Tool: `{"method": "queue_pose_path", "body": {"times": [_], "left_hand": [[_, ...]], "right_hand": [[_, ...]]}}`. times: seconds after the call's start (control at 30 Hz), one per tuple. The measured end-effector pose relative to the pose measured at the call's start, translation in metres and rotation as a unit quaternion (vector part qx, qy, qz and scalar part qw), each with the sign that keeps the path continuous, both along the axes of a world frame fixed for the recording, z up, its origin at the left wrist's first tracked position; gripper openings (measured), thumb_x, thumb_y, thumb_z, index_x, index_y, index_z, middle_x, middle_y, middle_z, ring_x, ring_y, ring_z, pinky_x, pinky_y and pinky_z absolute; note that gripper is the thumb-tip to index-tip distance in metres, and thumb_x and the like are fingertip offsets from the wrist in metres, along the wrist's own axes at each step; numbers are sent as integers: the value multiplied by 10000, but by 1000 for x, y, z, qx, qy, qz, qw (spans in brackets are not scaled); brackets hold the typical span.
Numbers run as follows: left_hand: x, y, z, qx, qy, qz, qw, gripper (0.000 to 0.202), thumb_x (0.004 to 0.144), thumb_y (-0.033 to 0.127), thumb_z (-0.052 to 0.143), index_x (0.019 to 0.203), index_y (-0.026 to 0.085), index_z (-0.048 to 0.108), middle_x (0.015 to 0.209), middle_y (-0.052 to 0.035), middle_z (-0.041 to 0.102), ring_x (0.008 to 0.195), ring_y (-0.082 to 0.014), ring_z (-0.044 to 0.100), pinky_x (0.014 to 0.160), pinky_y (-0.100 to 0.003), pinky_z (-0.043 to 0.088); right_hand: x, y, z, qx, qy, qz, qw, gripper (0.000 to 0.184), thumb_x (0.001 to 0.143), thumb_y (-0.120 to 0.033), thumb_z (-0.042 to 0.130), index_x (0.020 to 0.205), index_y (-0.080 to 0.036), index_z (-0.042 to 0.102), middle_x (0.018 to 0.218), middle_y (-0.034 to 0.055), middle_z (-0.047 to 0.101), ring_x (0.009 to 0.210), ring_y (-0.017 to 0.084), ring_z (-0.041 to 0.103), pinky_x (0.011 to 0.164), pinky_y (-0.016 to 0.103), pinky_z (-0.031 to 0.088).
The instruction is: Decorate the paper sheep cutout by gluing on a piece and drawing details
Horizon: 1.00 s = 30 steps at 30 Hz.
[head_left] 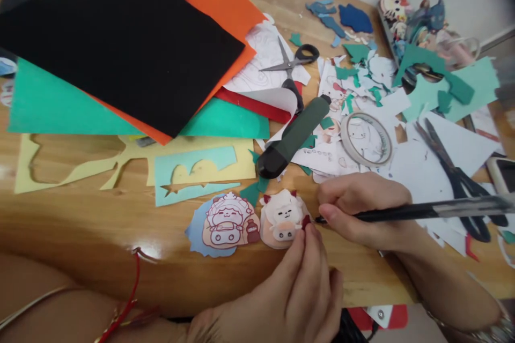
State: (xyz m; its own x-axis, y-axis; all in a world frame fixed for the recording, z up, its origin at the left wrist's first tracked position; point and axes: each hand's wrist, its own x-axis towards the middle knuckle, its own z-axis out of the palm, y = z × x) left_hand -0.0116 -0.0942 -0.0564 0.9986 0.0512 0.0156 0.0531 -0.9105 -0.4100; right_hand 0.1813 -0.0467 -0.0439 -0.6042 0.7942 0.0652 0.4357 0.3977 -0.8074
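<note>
My left hand (287, 284) has its fingertips pinched on a small dark red piece (306, 221) at the edge of a white sheep-like cartoon figure (285, 214). In my right hand (362, 206) is a black pen (406, 210), its tip pointing left, close to the red piece. Whether the tip touches it I cannot tell. Left of the white figure lies a printed cartoon cut-out (227, 222) with a blue edge and a brown bottle drawn on it.
Black felt (120, 48) lies over orange and green sheets. A dark green cutter (295, 136), scissors (289, 64), a tape roll (366, 139) and more scissors (454, 177) lie among scraps. Cut-out yellow (80, 171) and mint sheets (193, 163) are nearer. A box of figures (426, 27) stands behind.
</note>
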Motion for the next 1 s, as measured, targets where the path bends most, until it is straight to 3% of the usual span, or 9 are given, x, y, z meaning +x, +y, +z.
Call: {"method": "queue_pose_path", "body": {"times": [0.13, 0.23, 0.37, 0.53, 0.67, 0.77, 0.9, 1.0], "left_hand": [[-1, -1, -2, -17, -30, 18, 999, 496, 901, 259, 141, 1330, 93, 327, 1249, -140, 505, 1178, -241, 508, 1022, -426, 409], [-1, -2, -3, -21, -24, 20, 999, 498, 899, 257, 139, 1335, 90, 312, 1249, -143, 493, 1181, -243, 501, 1025, -429, 396], [-1, -1, -2, 8, -8, 4, 1000, 518, 878, 243, 146, 1335, 48, 291, 1250, -187, 483, 1177, -265, 507, 1015, -462, 408], [1, -1, -1, 48, 14, -25, 998, 531, 878, 241, 100, 1325, 26, 292, 1220, -214, 502, 1140, -280, 542, 935, -461, 491], [0, -3, -1, 71, 9, -10, 997, 525, 868, 183, 68, 1321, 21, 276, 1216, -224, 496, 1156, -282, 529, 970, -489, 461], [1, -2, -1, 162, 46, -34, 985, 517, 878, 178, 74, 1347, 19, 221, 1216, -236, 490, 1140, -286, 542, 916, -480, 508], [4, 0, 1, 304, 137, -95, 938, 610, 892, 295, 323, 1419, 66, 121, 1313, -220, 430, 1111, -295, 559, 813, -422, 572], [5, 0, 2, 350, 195, -120, 908, 659, 874, 365, 402, 1429, 104, 161, 1404, -198, 334, 1144, -298, 536, 799, -390, 578]], "right_hand": [[3, 0, 4, 29, -80, 15, 996, 382, 839, -71, 415, 536, -183, 211, 515, -38, 306, 431, 58, 315, 400, 231, 218], [4, -6, 0, 43, -95, -10, 995, 375, 854, -98, 398, 560, -187, 185, 524, -34, 287, 440, 70, 300, 426, 249, 238], [4, -13, -4, 38, -113, -60, 991, 330, 880, -167, 409, 592, -196, 250, 510, -45, 299, 411, 77, 285, 429, 265, 252], [4, -12, -1, 31, -127, -47, 990, 311, 873, -164, 423, 607, -202, 267, 489, -53, 306, 383, 77, 293, 408, 267, 247], [4, -11, -1, 33, -130, -47, 990, 317, 876, -169, 428, 609, -202, 260, 483, -55, 293, 373, 74, 286, 401, 269, 239], [6, -14, -4, 37, -144, -58, 987, 310, 893, -218, 430, 618, -206, 288, 478, -56, 301, 376, 80, 283, 402, 274, 241], [8, -15, -5, 46, -148, -56, 986, 307, 897, -233, 424, 617, -205, 302, 476, -54, 305, 382, 81, 285, 411, 277, 243], [7, -15, -5, 48, -147, -56, 986, 308, 893, -230, 419, 613, -203, 294, 473, -54, 293, 381, 80, 277, 408, 281, 233]]}}
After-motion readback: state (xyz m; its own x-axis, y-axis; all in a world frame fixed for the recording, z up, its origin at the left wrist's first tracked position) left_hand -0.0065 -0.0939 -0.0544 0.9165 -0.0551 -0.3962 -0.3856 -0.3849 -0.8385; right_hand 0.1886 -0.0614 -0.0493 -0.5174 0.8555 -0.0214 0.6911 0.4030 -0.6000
